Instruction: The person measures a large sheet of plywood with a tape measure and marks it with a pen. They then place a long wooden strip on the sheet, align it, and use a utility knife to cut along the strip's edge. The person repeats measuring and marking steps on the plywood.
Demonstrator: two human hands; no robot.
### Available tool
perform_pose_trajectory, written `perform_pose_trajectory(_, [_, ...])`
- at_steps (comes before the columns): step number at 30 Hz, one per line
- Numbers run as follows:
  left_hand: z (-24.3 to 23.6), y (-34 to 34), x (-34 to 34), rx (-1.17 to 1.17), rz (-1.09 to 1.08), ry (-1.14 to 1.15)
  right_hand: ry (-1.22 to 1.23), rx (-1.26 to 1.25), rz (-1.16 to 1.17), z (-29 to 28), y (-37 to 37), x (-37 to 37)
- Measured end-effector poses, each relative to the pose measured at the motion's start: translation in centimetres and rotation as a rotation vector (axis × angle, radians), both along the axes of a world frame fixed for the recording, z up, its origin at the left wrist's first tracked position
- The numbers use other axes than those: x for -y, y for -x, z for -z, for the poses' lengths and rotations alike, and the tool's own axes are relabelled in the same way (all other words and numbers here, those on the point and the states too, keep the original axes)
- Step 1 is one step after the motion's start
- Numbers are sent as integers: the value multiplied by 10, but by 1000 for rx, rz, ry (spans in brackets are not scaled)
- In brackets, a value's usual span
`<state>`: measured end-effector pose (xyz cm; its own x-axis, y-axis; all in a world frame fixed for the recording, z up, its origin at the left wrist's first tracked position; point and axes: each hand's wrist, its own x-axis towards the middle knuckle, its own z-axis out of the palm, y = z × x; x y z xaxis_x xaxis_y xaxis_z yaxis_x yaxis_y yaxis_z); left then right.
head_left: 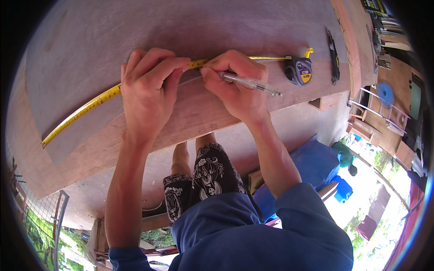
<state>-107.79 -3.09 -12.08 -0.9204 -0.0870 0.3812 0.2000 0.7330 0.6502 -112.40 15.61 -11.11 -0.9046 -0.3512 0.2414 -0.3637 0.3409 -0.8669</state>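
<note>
My left hand [149, 92] pinches an extended yellow tape measure blade [93, 101] lying across a grey sheet [190, 22] on a plywood board [199, 113]. Just right of it, my right hand [237, 90] grips a clear pen [255, 85], fingertips at the blade's lower edge, by a faint line on the board; the pen's tip is too small to make out. The tape's grey and yellow case [298, 70] sits to the right, with a black utility knife [333, 56] beside it.
A plywood strip [348, 40] edges the right of the work surface. Beyond are stacked boards [391, 38], a blue round object [385, 94], a blue covering [294, 171] and a person in green [343, 156]. A wire mesh panel [49, 210] stands at lower left.
</note>
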Motion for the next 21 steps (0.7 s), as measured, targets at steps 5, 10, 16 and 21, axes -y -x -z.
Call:
perform_pose_trajectory(5, [-1, 1, -1, 1, 4, 6, -2, -3, 23, 2, 1, -1])
perform_pose_trajectory(10, [-3, 0, 0, -4, 11, 5, 103, 308, 81, -1, -6, -7])
perform_pose_trajectory(16, [1, -6, 3, 47, -4, 18, -325, -26, 73, -70, 8, -90])
perform_pose_trajectory(21, [-7, -16, -5, 68, -20, 260, -971, -145, -92, -86, 39, -170])
